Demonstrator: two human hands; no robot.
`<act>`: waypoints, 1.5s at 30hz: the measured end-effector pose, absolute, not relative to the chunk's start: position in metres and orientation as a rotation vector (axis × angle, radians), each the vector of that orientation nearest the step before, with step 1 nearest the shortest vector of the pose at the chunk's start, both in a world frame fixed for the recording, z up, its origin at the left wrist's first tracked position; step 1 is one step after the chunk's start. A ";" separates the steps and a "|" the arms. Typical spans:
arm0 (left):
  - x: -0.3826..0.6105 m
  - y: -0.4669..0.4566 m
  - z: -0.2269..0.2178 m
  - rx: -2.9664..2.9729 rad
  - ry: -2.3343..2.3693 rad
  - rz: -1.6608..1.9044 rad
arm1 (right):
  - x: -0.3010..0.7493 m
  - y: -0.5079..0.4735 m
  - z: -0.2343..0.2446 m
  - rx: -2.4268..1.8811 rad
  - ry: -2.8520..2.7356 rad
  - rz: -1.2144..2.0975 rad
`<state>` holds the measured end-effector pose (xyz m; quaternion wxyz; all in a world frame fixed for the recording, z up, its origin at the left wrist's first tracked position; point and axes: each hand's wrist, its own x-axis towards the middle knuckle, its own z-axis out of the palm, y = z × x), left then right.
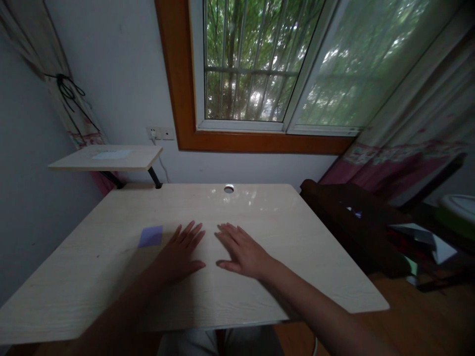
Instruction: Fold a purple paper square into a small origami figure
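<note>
As nothing is gripped, left hand and right hand are laid, fingers loosely spread, on worktop near purple paper.

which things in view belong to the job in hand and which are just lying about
Likely in the job:
left hand and right hand, open, holding nothing
desk, beneath both
purple square, beside the left hand

Seemingly just lying about:
pale sheet on the raised shelf
white paper, far right
</note>
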<state>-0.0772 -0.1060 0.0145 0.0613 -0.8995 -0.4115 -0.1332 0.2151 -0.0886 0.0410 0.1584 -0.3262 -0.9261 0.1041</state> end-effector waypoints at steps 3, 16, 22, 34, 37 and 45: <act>-0.075 -0.100 0.004 -2.733 -1.259 -0.371 | 0.199 -0.083 0.034 -0.888 -2.691 0.291; -0.067 -0.103 0.003 -2.804 -1.383 -0.167 | 0.185 -0.076 0.007 -0.909 -2.708 0.193; -0.065 -0.102 -0.005 -2.761 -1.405 -0.189 | 0.185 -0.077 0.007 -0.910 -2.705 0.181; -0.066 -0.102 -0.006 -2.759 -1.404 -0.137 | 0.185 -0.078 0.006 -0.931 -2.695 0.195; -0.066 -0.102 -0.006 -2.764 -1.410 -0.131 | 0.184 -0.077 0.006 -0.933 -2.690 0.197; -0.066 -0.104 -0.002 -2.767 -1.403 -0.147 | 0.184 -0.077 0.006 -0.930 -2.693 0.205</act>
